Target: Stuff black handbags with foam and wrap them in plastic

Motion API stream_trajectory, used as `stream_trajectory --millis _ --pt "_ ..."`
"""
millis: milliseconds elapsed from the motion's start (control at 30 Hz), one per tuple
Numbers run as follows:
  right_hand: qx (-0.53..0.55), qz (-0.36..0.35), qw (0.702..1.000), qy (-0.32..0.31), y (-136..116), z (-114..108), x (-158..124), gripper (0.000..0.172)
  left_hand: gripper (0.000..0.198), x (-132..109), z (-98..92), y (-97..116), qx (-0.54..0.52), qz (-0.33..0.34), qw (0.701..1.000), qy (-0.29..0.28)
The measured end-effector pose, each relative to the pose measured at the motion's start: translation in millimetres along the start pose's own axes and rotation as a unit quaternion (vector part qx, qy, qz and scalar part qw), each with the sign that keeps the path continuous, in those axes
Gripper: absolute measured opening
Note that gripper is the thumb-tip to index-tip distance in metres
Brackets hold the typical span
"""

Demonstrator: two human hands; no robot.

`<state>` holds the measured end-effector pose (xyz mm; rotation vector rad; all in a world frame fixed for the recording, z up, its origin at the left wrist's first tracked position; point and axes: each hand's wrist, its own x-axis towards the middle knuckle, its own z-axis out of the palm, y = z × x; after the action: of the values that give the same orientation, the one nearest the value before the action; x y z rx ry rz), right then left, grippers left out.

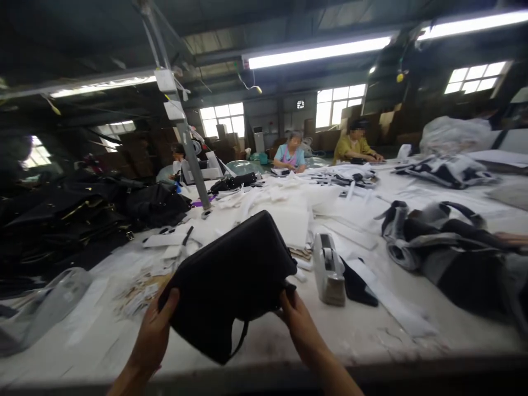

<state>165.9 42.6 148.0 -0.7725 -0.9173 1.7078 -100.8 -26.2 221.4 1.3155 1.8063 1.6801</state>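
Note:
A black bag (231,269) is held up in front of me, tilted, just above the near side of the white table. My left hand (154,324) grips its lower left edge, thumb on the face towards me. At its right edge, my right hand (297,319) is closed on a small corner or flap of the bag. A thin black strap (240,341) hangs in a loop from its underside. The fingers of both hands are partly hidden behind the bag.
A tape dispenser (329,269) stands right of the bag, beside a flat black piece (358,283). Black bags (74,220) are heaped at the left. White sheets (289,203) cover the table's middle. Wrapped black bags (454,253) lie at the right. Several people sit across the table.

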Motion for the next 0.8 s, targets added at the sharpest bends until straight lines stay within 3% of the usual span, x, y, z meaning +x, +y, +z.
stream_trajectory --millis 100,233,300,400,500,600,667,800 --pt "-0.078 -0.018 0.995 0.058 -6.7 -20.5 -1.3 0.075 0.059 -11.9 -4.1 -8.2 0.112 0.163 0.978 -0.073" --pt "-0.093 -0.080 0.985 0.122 4.1 -55.3 -22.7 0.067 0.064 -40.8 7.5 -37.3 0.235 0.346 0.896 -0.147" --pt "-0.109 -0.058 0.983 0.137 8.7 -71.0 -41.0 0.055 0.069 -62.4 11.2 -49.2 0.283 0.368 0.868 -0.175" --pt "-0.183 -0.005 0.975 0.124 3.7 -88.2 -63.4 0.045 0.067 -93.2 4.6 -55.7 0.330 0.348 0.856 -0.194" --pt "-0.178 0.024 0.977 0.119 -8.6 -100.6 -76.2 0.055 0.060 -108.8 -7.9 -54.9 0.367 0.352 0.833 -0.216" --pt "-0.160 0.048 0.971 0.171 -14.8 -108.7 -86.9 0.062 0.057 -107.1 -9.0 -55.6 0.390 0.400 0.806 -0.197" --pt "-0.181 0.037 0.967 0.174 -13.9 -109.1 -93.5 0.063 0.063 -100.6 -0.9 -56.4 0.400 0.416 0.795 -0.188" --pt "-0.237 -0.004 0.959 0.152 -10.0 -98.9 -98.9 0.065 0.079 -86.0 19.7 -54.0 0.415 0.422 0.769 -0.242"
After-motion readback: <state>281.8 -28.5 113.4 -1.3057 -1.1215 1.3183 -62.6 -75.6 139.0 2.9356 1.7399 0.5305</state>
